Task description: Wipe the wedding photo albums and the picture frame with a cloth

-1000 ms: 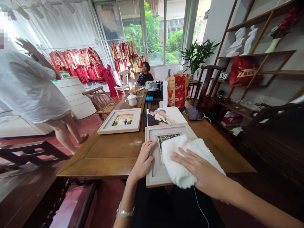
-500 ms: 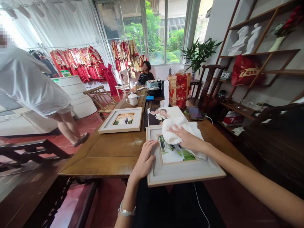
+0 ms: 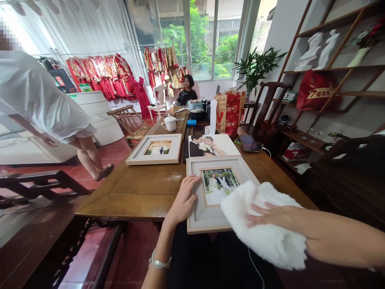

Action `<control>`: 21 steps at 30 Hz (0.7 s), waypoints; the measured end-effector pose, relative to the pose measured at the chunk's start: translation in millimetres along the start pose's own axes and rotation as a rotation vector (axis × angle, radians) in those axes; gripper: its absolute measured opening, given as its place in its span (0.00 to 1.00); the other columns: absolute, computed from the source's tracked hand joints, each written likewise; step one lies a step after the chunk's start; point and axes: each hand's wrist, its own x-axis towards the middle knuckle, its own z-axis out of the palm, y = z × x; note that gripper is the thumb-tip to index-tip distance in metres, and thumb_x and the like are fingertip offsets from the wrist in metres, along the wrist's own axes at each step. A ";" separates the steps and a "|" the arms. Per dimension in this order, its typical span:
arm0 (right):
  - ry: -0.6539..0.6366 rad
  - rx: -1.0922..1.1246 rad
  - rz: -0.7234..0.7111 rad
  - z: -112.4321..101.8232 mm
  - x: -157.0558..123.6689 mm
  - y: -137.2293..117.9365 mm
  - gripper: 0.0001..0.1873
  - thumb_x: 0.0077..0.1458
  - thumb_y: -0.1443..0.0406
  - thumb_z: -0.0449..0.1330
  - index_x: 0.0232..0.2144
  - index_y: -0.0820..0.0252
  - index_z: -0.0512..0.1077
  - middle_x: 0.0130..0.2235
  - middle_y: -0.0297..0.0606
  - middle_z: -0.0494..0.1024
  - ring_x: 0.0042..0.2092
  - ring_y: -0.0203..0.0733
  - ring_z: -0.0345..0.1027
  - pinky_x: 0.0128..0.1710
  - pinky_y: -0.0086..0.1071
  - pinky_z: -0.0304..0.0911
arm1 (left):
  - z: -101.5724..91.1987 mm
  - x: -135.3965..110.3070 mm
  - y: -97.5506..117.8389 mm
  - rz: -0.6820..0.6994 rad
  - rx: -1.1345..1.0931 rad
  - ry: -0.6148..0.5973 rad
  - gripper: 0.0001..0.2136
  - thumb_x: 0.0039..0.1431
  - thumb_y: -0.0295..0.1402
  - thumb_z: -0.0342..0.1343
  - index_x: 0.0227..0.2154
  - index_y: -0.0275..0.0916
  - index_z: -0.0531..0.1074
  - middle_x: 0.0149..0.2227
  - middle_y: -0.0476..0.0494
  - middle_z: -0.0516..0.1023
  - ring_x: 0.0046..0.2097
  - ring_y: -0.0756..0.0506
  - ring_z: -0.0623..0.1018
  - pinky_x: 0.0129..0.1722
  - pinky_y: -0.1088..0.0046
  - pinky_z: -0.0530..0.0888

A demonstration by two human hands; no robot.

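Note:
A light wooden picture frame (image 3: 198, 218) with a wedding photo lies at the near edge of the wooden table (image 3: 144, 192). My left hand (image 3: 184, 199) rests flat on the frame's left border, fingers stretched out. My right hand (image 3: 270, 214) presses flat on a fluffy white cloth (image 3: 264, 237), which covers the frame's lower right corner and hangs past the table edge. The photo itself is uncovered.
A second framed photo (image 3: 155, 149) and an unframed wedding print (image 3: 212, 145) lie further back, with a white teapot (image 3: 170, 123), a red gift bag (image 3: 230, 113) and a phone (image 3: 249, 143). A person in white (image 3: 45, 104) stands at left; another person (image 3: 187, 90) sits at the far end. Shelves line the right wall.
My right hand has dragged the cloth from the frame's top toward me and to the right, uncovering the photo. My left hand stays on the frame. The standing person shifted slightly.

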 end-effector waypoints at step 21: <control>-0.056 0.112 -0.505 26.8 82.0 -27.7 0.42 0.38 0.77 0.51 0.59 0.61 0.59 0.63 0.39 0.58 0.65 0.45 0.38 0.63 0.51 0.23 | 4.4 0.6 3.8 -0.084 0.013 0.066 0.21 0.67 0.40 0.33 0.58 0.42 0.57 0.62 0.41 0.57 0.64 0.46 0.53 0.64 0.59 0.48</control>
